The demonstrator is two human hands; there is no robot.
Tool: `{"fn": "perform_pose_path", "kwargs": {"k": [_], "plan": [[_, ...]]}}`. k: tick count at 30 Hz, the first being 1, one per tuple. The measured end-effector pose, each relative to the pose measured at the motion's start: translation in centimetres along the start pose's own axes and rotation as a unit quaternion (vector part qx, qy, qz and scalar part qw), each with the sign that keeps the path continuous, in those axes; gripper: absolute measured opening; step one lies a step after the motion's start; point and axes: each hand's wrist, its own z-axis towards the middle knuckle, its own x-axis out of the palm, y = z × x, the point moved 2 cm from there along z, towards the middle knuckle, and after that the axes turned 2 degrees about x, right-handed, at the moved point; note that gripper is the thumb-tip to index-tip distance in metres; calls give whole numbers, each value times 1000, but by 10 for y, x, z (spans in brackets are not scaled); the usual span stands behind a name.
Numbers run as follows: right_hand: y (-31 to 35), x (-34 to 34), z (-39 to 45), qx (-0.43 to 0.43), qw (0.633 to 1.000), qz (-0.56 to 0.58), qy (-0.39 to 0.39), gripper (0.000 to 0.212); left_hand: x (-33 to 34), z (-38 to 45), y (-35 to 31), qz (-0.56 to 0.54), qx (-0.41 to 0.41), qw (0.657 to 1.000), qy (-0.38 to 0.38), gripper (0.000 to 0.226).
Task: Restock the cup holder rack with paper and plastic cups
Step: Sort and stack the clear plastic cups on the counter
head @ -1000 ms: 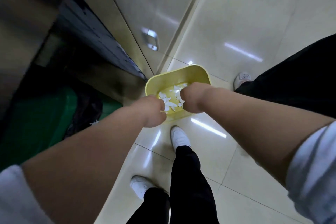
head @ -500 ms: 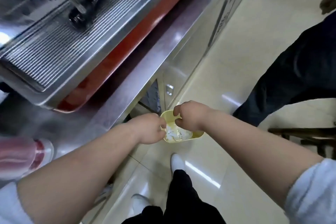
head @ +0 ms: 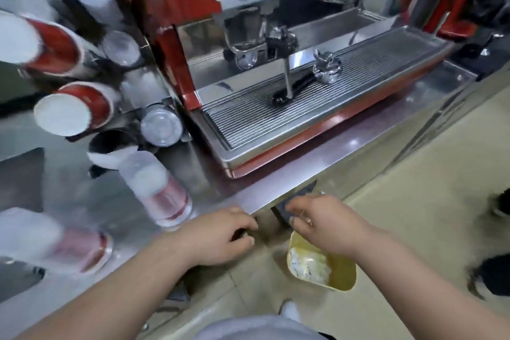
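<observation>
The cup holder rack stands at the left of the steel counter, blurred. Red paper cups and clear plastic cups stick out of its tubes, mouths toward me. Two plastic-wrapped sleeves of red cups lie on the counter, one near the rack, the other at the far left. My left hand hovers at the counter's front edge with loosely curled fingers, holding nothing. My right hand hangs relaxed and empty over a yellow bin.
The yellow bin sits on the tiled floor and holds white scraps. A red and steel espresso machine with a ribbed drip tray fills the counter ahead. Another person's dark shoes are on the floor at the right.
The view swung up from the floor and bin to the counter and rack. Both hands rose away from the bin and loosened from closed fists.
</observation>
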Motion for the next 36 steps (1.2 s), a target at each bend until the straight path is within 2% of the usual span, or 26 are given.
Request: {"fn": "perform_pose_path", "kwargs": {"k": [2,4,6,11,12,14,16,21,24,28,31,36], "plan": [[20,1,9,-34,999,-4,5,20,-1,-26,10,-14,-16,999,-29,59],[40,2,17,-62,998,0,5,11,0,-49,21,-30,-43,997,-53,43],[63,5,25,-92,995,16,18,21,5,-76,35,-61,-85,990,-89,40],[112,16,50,-151,987,30,56,38,19,-128,60,-102,-173,967,-159,66],[121,17,54,-161,985,29,58,42,21,-135,63,-108,-184,962,-169,65],[137,17,61,-182,981,39,57,46,25,-147,71,-115,-204,954,-185,49],[153,16,66,-200,976,49,65,41,32,-160,80,-129,-227,943,-205,36],[181,8,74,-236,969,52,59,31,43,-172,102,-153,-256,925,-236,34],[195,-4,82,-245,968,51,9,17,42,-166,112,-188,-269,906,-266,39],[207,-24,95,-243,964,80,-73,19,34,-145,125,-221,-274,885,-304,57],[212,-29,110,-235,965,71,-94,28,27,-127,139,-241,-286,867,-329,65],[218,-18,131,-228,971,35,-68,52,28,-106,156,-282,-296,851,-329,81]]}}
